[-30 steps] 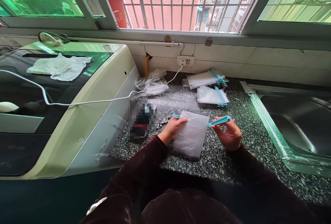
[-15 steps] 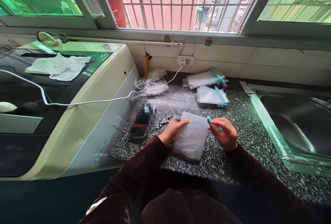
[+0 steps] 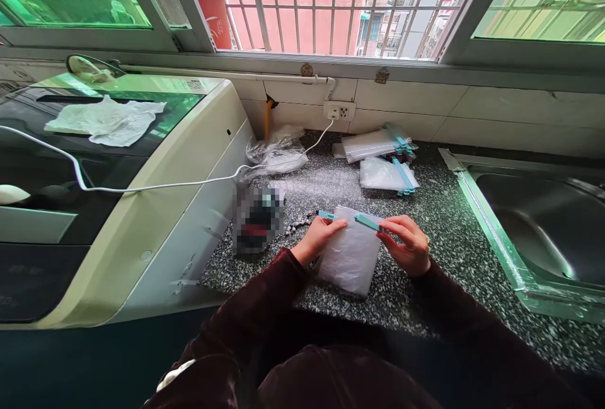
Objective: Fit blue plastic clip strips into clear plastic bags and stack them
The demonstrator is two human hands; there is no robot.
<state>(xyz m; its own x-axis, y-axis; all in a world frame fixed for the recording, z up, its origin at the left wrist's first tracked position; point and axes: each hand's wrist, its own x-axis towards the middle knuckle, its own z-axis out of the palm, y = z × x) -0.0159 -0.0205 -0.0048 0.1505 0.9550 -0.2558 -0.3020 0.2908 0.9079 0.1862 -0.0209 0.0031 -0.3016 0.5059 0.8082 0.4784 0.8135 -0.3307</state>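
Note:
My left hand [image 3: 321, 237] pinches the upper left edge of a folded clear plastic bag [image 3: 352, 254], its thumb lying across the front. A short piece of teal clip [image 3: 325, 214] sticks up by that hand's fingertips. Between thumb and fingers, my right hand [image 3: 407, 245] grips one end of a teal bag sealing clip [image 3: 368, 222]. The clip slants over the bag's upper right part; I cannot tell whether it touches the plastic. Behind, on the counter, lie folded bags [image 3: 387, 174] with teal clips on their right ends.
A speckled stone counter [image 3: 449, 239] runs beneath my hands, with a steel sink [image 3: 534, 220] on the right. To the left stands a washing machine [image 3: 189, 207]. A white cable [image 3: 208, 181] crosses to the wall socket [image 3: 339, 110]. Crumpled plastic [image 3: 278, 154] and a blurred dark item [image 3: 258, 220] lie nearby.
My right hand has shifted slightly left. The teal clip in it has swung from nearly end-on to lying slantwise across the bag's upper part. My left hand keeps its hold on the bag.

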